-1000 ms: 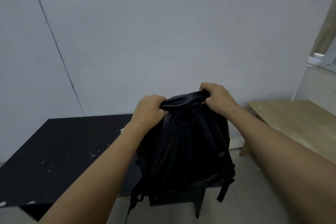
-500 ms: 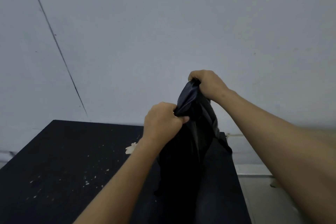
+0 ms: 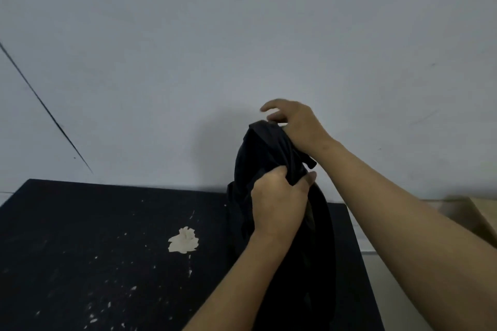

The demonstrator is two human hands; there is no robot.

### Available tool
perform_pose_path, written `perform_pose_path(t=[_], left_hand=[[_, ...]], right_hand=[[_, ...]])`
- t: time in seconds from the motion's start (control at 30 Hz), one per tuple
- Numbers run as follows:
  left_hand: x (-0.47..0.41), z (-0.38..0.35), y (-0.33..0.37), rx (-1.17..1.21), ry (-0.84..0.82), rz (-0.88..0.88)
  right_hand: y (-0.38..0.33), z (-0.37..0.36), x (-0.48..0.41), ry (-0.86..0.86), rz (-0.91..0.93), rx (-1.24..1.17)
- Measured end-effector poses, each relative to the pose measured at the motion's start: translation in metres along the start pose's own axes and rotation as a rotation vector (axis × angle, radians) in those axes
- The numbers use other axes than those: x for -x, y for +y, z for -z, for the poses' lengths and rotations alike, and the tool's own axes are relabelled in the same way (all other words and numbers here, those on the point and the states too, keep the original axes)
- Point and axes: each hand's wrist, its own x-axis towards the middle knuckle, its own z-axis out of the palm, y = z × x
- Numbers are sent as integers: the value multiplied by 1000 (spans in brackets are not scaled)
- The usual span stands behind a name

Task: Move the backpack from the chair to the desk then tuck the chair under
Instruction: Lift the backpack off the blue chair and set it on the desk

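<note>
The black backpack [image 3: 265,153] stands upright on the right part of the black desk [image 3: 80,236], close to the wall. My left hand [image 3: 278,203] grips a fold of its fabric near the top front. My right hand [image 3: 294,122] rests over the backpack's top edge with the fingers spread and lifted off the fabric. The backpack's lower part is hidden behind my left forearm. The chair is out of view.
A torn pale patch [image 3: 183,240] and several white flecks mark the desk top. A grey wall [image 3: 242,48] rises right behind the desk. A light wooden surface [image 3: 473,212] shows at the far right edge.
The backpack has come down onto the desk's right side. My right hand has loosened, its fingers now spread off the top. The view has moved closer to the desk.
</note>
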Motion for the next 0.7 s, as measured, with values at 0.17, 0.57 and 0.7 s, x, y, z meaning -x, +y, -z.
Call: perform_pose_path(t=[0.17, 0.57, 0.7], left_hand=[[-28, 2, -9, -38, -227, -18], [-127, 42, 5, -408, -209, -222], [-150, 20, 1, -996, -423, -263]], right_hand=[[22, 10, 51, 193, -148, -198], [32, 19, 114, -76, -239, 29], [42, 23, 110, -23, -158, 41]])
